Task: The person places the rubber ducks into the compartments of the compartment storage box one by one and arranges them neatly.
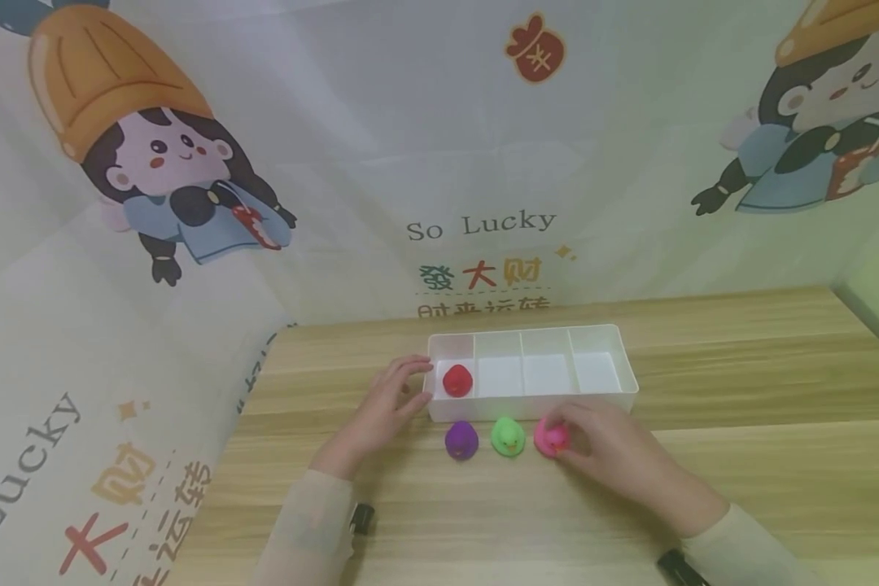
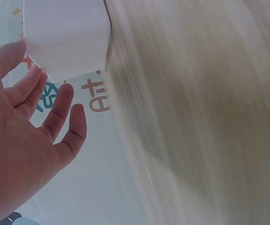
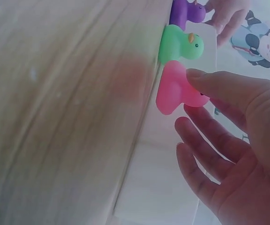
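Note:
A white tray (image 1: 527, 407) with several compartments lies on the table, and a red rubber duck (image 1: 457, 381) is in its leftmost one. In front of the tray a purple rubber duck (image 1: 461, 440), a green rubber duck (image 1: 508, 437) and a pink rubber duck (image 1: 549, 439) form a row. My right hand (image 1: 618, 448) pinches the pink duck by its head between thumb and forefinger; it looks tilted in the right wrist view. My left hand (image 1: 384, 413) touches the tray's left end with loosely spread fingers, as the left wrist view also shows (image 2: 29, 122).
The wooden table (image 1: 740, 366) ends at the back against a printed cloth (image 1: 352, 163), which also hangs at the left side. Dark bands (image 1: 362, 518) sit at both wrists.

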`<state>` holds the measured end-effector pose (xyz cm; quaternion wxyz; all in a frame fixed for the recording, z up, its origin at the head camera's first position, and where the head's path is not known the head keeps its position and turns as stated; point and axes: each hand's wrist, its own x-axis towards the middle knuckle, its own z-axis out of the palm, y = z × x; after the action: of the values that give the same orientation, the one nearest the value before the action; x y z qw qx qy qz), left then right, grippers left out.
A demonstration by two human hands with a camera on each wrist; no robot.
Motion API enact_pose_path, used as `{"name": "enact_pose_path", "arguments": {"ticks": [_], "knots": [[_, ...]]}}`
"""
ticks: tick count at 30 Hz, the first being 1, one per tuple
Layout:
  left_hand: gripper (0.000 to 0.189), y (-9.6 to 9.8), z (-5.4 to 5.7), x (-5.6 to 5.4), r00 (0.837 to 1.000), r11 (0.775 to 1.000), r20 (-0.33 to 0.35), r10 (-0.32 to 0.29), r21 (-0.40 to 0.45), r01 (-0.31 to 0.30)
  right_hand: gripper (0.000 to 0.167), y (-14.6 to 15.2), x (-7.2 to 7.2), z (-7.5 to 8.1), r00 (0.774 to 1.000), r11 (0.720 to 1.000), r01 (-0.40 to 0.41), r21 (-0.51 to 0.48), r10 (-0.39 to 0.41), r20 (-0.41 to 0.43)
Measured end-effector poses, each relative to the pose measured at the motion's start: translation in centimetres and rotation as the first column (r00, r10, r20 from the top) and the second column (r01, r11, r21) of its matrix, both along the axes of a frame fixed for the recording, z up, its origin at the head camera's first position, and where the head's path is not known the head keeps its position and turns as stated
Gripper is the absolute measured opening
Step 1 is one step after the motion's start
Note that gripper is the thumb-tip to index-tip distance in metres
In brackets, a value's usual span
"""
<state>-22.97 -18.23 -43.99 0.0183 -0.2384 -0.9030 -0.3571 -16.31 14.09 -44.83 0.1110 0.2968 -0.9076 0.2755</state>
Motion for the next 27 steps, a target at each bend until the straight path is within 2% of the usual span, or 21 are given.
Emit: {"name": "enact_pose_path", "arguments": {"ticks": [7, 19, 27], "knots": [[0.041, 0.2, 0.1, 0.1, 1.0, 1.0, 0.01, 0.007, -0.001, -0.007, 0.027, 0.0, 0.2, 0.3, 1.0, 1.0, -0.017, -0.022, 0.017, -0.011], [0.041, 0.3, 0.4, 0.2, 1.0, 1.0, 0.019, 0.0, -0.007, 0.0, 0.029, 0.1, 0.3, 1.1, 1.0, 0.999, 0.004, -0.037, -0.004, 0.0], [0.04, 0.4, 0.6, 0.3, 0.999, 1.0, 0.035, 0.009, 0.0, -0.009, 0.033, 0.0, 0.4, 1.4, 0.999, 0.999, -0.016, -0.05, 0.014, -0.03]]}}
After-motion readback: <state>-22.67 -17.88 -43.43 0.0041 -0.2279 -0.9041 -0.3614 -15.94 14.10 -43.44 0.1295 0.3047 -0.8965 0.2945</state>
